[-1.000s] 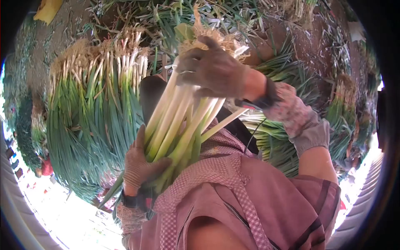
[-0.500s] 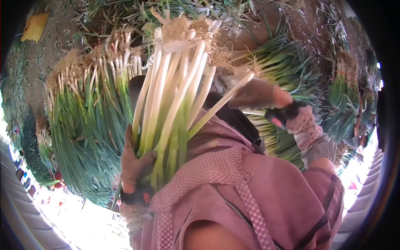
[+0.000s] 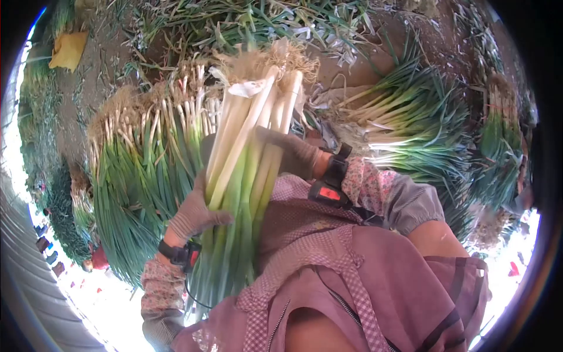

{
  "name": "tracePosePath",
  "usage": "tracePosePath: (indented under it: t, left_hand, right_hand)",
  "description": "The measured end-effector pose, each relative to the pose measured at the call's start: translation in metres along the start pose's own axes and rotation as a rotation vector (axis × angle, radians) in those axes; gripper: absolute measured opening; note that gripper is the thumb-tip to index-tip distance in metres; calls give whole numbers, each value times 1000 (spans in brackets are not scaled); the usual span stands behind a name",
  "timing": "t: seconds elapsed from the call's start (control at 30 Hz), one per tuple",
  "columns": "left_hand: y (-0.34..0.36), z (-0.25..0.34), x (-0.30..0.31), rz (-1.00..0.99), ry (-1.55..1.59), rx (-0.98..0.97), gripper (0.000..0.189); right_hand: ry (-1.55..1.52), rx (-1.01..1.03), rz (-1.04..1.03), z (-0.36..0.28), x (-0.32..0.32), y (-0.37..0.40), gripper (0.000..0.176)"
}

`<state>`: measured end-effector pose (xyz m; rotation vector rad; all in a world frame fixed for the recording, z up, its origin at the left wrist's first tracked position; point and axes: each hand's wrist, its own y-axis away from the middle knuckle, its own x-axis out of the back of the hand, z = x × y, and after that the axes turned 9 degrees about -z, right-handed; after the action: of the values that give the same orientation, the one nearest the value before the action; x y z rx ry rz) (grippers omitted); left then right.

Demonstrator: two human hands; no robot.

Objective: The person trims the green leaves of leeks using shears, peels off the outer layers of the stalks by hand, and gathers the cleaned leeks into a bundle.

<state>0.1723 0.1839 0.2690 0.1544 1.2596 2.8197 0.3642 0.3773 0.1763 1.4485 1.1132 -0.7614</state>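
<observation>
A thick bunch of green onions (image 3: 241,161) stands in front of my body, roots up and green leaves down. My left hand (image 3: 196,216), in a brown glove, is wrapped around its left side where white turns to green. On the right side, my gloved right hand (image 3: 295,151) presses against the stalks higher up, its fingers curled round them and partly hidden. Pale, torn outer skin hangs near the roots. Each wrist wears a black strap with a red-lit device.
Tied or stacked green onions (image 3: 141,170) stand at the left. A loose pile of green onions (image 3: 404,126) lies at the right, with another bundle (image 3: 499,126) beyond it. Leaf scraps (image 3: 258,23) cover the ground ahead. A yellow piece (image 3: 68,50) lies far left.
My right hand has moved left onto the bunch. The stalk that slanted out to the right now no longer sticks out. My left hand still grips the bunch, slightly higher.
</observation>
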Motion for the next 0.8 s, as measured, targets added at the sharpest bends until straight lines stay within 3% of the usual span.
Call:
tracePosePath:
  t: [0.1, 0.2, 0.23, 0.27, 0.37, 0.4, 0.43, 0.47, 0.5, 0.57, 0.7, 0.8]
  left_hand:
    - [19, 10, -8, 30, -253, 87, 137]
    - [44, 26, -25, -54, -204, 153, 136]
    - [51, 20, -33, -63, -211, 150, 136]
    - [57, 9, -41, -69, -220, 150, 135]
    - [45, 18, -54, -77, -313, 217, 133]
    - [41, 26, -59, -74, -340, 249, 132]
    - [36, 31, -62, -46, -326, 130, 119]
    - [31, 28, -67, -38, -376, 130, 116]
    - [33, 20, -75, -35, -422, 136, 113]
    - [38, 1, -88, 4, -469, 68, 99]
    - [41, -8, -92, -75, -469, 147, 85]
    - [48, -35, -97, 6, -546, 50, 73]
  right_hand:
    - [-2, 17, -32, 2, -20, 16, 79]
    - [-1, -84, 1, 22, -30, 49, 74]
    - [-179, -95, -98, 26, -36, 62, 69]
    - [-118, 9, -89, 36, -33, 67, 66]
    - [-3, 59, 139, 65, 41, 66, 60]
    - [-141, 158, 106, 41, 42, 68, 56]
    - [-282, 253, 60, 18, 43, 70, 51]
    - [-476, 332, -9, -30, 24, 75, 46]
    - [-507, 361, -38, -58, 26, 71, 47]
    - [-353, 338, -29, -77, 47, 62, 49]
    - [-12, 128, 3, -84, 85, 30, 53]
    - [280, -41, -35, -102, 92, 4, 56]
